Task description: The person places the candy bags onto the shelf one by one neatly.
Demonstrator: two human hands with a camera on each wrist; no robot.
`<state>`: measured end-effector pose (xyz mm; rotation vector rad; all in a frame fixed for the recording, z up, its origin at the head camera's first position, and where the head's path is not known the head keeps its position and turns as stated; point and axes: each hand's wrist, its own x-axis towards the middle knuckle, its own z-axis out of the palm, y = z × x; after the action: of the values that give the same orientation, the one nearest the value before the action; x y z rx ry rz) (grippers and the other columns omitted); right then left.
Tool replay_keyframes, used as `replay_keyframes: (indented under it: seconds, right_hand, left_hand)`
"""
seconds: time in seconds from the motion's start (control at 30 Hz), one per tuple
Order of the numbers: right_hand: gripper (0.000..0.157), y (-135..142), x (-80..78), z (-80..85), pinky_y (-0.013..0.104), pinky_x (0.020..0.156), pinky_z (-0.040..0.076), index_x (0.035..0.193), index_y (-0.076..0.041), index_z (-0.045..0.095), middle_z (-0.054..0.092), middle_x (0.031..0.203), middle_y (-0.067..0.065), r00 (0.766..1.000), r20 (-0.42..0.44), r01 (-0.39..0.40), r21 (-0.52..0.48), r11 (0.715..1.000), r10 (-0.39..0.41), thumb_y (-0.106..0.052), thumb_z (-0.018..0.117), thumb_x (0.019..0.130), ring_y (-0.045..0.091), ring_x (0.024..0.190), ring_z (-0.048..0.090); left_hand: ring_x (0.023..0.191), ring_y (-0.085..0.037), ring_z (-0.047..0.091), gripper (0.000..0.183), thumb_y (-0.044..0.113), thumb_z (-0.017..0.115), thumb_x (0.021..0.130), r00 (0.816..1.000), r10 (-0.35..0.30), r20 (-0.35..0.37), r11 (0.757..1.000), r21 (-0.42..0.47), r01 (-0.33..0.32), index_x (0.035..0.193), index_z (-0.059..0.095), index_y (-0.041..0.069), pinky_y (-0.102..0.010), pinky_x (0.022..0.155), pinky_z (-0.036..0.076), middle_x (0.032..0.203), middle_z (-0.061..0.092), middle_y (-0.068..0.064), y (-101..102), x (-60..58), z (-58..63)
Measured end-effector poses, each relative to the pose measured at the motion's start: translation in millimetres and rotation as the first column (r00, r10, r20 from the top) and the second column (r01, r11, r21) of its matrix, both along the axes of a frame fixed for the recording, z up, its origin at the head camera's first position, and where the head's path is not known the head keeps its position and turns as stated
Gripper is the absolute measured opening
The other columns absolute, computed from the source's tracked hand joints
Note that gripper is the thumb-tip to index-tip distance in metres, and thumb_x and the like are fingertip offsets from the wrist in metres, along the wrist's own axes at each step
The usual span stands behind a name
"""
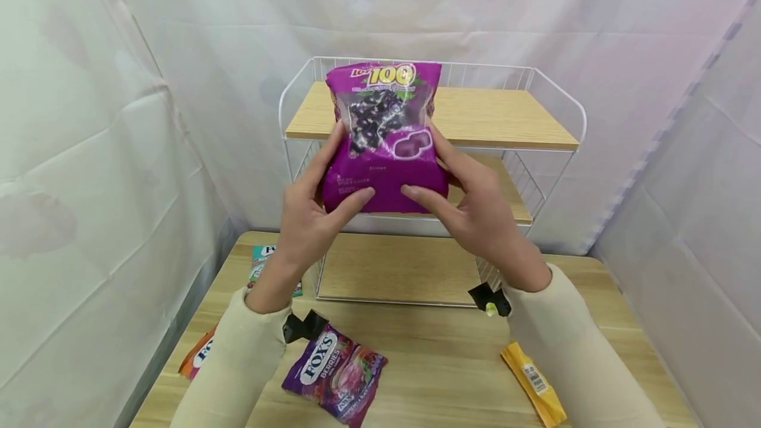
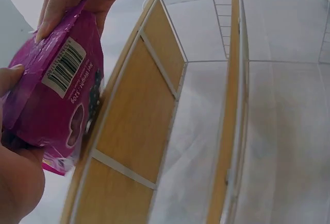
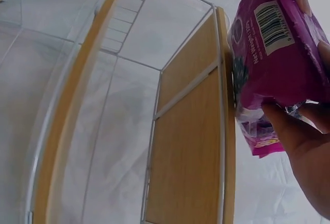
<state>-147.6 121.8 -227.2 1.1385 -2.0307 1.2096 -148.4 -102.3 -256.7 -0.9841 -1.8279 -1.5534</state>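
Both hands hold a purple bag of blackcurrant gummies (image 1: 386, 183) upright, marked "100", in front of the shelf's top board. My left hand (image 1: 312, 207) grips its left side, the thumb lying across the lower front. On the opposite side my right hand (image 1: 475, 207) grips it the same way. In the left wrist view the bag (image 2: 56, 85) shows its barcode and a weight label on the bottom face. The right wrist view shows the same barcode side of the bag (image 3: 278, 44), with right-hand fingers round it. Most fingers behind the bag are hidden in the head view.
A white wire rack with wooden shelves (image 1: 499, 114) stands on the wooden table (image 1: 440, 362). On the table lie a purple Fox's berries bag (image 1: 339, 375), a teal Fox's bag (image 1: 261, 256), an orange bag (image 1: 199, 352) and a yellow packet (image 1: 535, 385). White sheeting surrounds the table.
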Motion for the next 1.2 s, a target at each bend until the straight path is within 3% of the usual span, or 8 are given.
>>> replay_keyframes:
  seconds: [0.13, 0.33, 0.63, 0.8, 0.93, 1.2]
  right_hand:
    - [0.078, 1.5, -1.3, 10.4, 0.029, 0.082, 0.054, 0.149, -0.008, 0.033, 0.055, 0.135, 0.008, 0.998, 0.02, 0.055, 0.029, 0.998, -0.056, 0.001, 0.073, 0.082, 0.02, 0.106, 0.062]
    - [0.074, 2.3, -5.8, 24.4, 0.028, 0.081, 0.055, 0.149, -0.013, 0.035, 0.053, 0.136, 0.003, 0.992, 0.082, 0.092, 0.05, 0.995, -0.096, -0.008, 0.072, 0.085, 0.016, 0.108, 0.061]
    - [0.068, -0.6, -15.4, 43.8, 0.025, 0.077, 0.055, 0.148, -0.015, 0.037, 0.055, 0.135, 0.002, 0.979, 0.129, 0.145, 0.089, 0.986, -0.155, -0.022, 0.07, 0.088, 0.011, 0.11, 0.06]
    - [0.065, -0.7, -19.6, 56.1, 0.023, 0.076, 0.055, 0.145, -0.012, 0.041, 0.058, 0.132, 0.003, 0.973, 0.126, 0.177, 0.135, 0.975, -0.194, -0.026, 0.069, 0.089, 0.01, 0.107, 0.062]
    - [0.064, -0.6, -20.9, 62.6, 0.024, 0.077, 0.055, 0.144, -0.013, 0.043, 0.059, 0.13, 0.002, 0.96, 0.162, 0.203, 0.157, 0.966, -0.228, -0.031, 0.069, 0.089, 0.011, 0.103, 0.064]
    - [0.061, -1.5, -24.6, 70.2, 0.024, 0.08, 0.055, 0.138, -0.016, 0.052, 0.063, 0.126, 0.0, 0.926, 0.292, 0.227, 0.079, 0.971, -0.24, -0.033, 0.074, 0.084, 0.012, 0.102, 0.065]
  left_hand:
    - [0.107, -0.024, 0.056, 0.069, 0.03, 0.066, 0.091, 0.999, 0.04, 0.013, 0.999, 0.008, -0.04, 0.149, 0.034, 0.013, -0.034, 0.081, 0.055, 0.142, 0.047, -0.002, 3.5, -1.1, 7.0]
    - [0.096, -0.021, 0.059, 0.063, 0.022, 0.066, 0.09, 0.994, 0.102, 0.05, 0.994, 0.033, -0.103, 0.147, 0.04, 0.017, -0.032, 0.073, 0.056, 0.134, 0.053, -0.003, 7.1, -4.5, 16.9]
    - [0.101, -0.018, 0.055, 0.056, 0.019, 0.064, 0.091, 0.978, 0.185, 0.097, 0.982, 0.029, -0.188, 0.144, 0.046, 0.02, -0.032, 0.074, 0.054, 0.133, 0.053, -0.001, 7.8, -13.2, 35.0]
    - [0.1, -0.017, 0.056, 0.052, 0.02, 0.064, 0.092, 0.972, 0.187, 0.14, 0.981, 0.027, -0.192, 0.141, 0.049, 0.021, -0.031, 0.076, 0.054, 0.129, 0.054, 0.001, 7.5, -16.6, 43.9]
    - [0.094, -0.017, 0.057, 0.05, 0.02, 0.064, 0.092, 0.974, 0.189, 0.124, 0.981, 0.025, -0.194, 0.14, 0.051, 0.018, -0.03, 0.073, 0.053, 0.122, 0.056, -0.002, 7.4, -19.1, 49.2]
    - [0.092, -0.016, 0.057, 0.049, 0.026, 0.064, 0.091, 0.964, 0.217, 0.154, 0.975, 0.002, -0.22, 0.138, 0.053, 0.02, -0.03, 0.072, 0.053, 0.119, 0.057, -0.002, 7.6, -23.7, 56.8]
